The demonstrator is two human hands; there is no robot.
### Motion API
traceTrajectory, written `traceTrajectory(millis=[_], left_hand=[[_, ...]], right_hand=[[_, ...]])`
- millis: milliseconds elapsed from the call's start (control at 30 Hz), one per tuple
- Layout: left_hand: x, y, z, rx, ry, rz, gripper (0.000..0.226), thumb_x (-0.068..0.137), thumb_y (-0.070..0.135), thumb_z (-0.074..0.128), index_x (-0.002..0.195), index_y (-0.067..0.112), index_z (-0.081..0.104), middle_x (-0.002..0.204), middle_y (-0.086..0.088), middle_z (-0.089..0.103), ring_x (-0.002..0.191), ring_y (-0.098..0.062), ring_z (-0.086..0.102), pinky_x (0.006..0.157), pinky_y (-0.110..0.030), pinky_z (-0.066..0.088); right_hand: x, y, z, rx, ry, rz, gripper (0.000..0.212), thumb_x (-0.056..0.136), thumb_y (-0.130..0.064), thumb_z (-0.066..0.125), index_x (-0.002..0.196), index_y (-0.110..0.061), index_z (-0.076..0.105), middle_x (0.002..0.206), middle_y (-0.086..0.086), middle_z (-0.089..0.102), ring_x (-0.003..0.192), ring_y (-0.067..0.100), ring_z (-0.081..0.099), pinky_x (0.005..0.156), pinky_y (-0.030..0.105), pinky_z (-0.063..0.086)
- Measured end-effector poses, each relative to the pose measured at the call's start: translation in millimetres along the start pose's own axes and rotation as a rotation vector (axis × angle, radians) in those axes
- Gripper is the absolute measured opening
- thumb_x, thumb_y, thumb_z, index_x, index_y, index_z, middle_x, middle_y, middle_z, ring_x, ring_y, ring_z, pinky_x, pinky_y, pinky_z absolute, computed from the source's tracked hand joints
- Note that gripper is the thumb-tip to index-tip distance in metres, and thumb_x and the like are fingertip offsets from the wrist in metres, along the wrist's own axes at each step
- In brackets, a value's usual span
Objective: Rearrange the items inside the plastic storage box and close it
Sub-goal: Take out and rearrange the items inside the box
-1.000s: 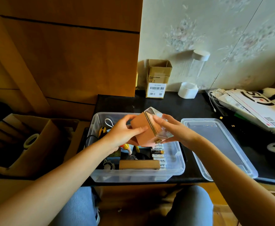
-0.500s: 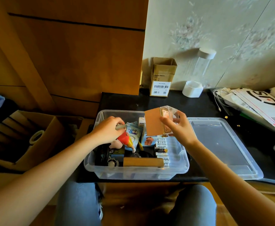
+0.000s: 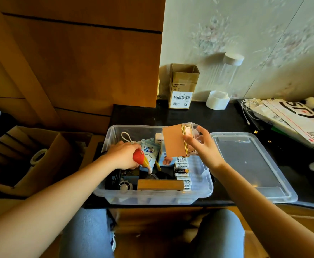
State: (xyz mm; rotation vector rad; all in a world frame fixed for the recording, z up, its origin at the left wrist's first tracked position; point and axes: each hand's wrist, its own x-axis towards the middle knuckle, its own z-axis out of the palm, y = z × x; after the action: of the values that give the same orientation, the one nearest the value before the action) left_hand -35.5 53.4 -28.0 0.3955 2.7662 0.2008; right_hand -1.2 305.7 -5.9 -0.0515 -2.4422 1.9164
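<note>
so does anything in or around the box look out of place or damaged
Nothing looks damaged or spilled. The box is open and cluttered, its lid lying flat on the table beside it. The left hand grips a red and yellow toy inside, and the right hand holds a small case above it.

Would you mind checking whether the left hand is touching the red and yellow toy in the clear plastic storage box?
Touching. The head view shows the left hand curled round the red and yellow toy inside the clear plastic storage box.
</note>
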Motion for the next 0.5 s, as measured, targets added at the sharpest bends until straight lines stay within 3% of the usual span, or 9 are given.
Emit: traceTrajectory(millis=[200,300,400,500], left_hand=[[0,0,1,-0.094,0.133,0.05,0.061,0.069,0.037,0.075,0.122,0.035,0.045,0.121,0.001,0.05,0.115,-0.024,0.043,0.087,-0.037,0.045],[-2,1,-4,-0.224,0.2,0.089,0.063,0.067,0.036,0.076,0.121,0.038,0.043,0.114,0.001,0.047,0.107,-0.023,0.046,0.083,-0.035,0.047],[-5,0,-11,-0.325,0.121,0.134,0.062,0.068,0.035,0.075,0.118,0.045,0.041,0.111,0.004,0.043,0.099,-0.02,0.048,0.077,-0.031,0.049],[-8,2,-13,-0.36,-0.011,0.215,0.059,0.069,0.038,0.077,0.118,0.045,0.044,0.115,0.005,0.047,0.102,-0.018,0.051,0.083,-0.033,0.052]], right_hand=[[-1,3,-1,0.006,-0.003,0.01,0.061,0.071,-0.054,0.06,0.122,-0.037,0.032,0.106,-0.018,0.051,0.097,0.001,0.054,0.057,0.006,0.047],[1,5,-3,0.017,-0.007,0.022,0.067,0.07,-0.055,0.059,0.127,-0.035,0.031,0.11,-0.013,0.051,0.102,0.004,0.054,0.07,0.015,0.047],[3,8,-4,0.042,-0.004,0.046,0.071,0.07,-0.057,0.058,0.13,-0.033,0.03,0.117,-0.006,0.05,0.105,0.008,0.054,0.08,0.025,0.048],[4,9,-5,0.052,0.009,0.076,0.086,0.07,-0.058,0.058,0.142,-0.024,0.025,0.115,-0.005,0.047,0.107,0.013,0.051,0.088,0.035,0.047]])
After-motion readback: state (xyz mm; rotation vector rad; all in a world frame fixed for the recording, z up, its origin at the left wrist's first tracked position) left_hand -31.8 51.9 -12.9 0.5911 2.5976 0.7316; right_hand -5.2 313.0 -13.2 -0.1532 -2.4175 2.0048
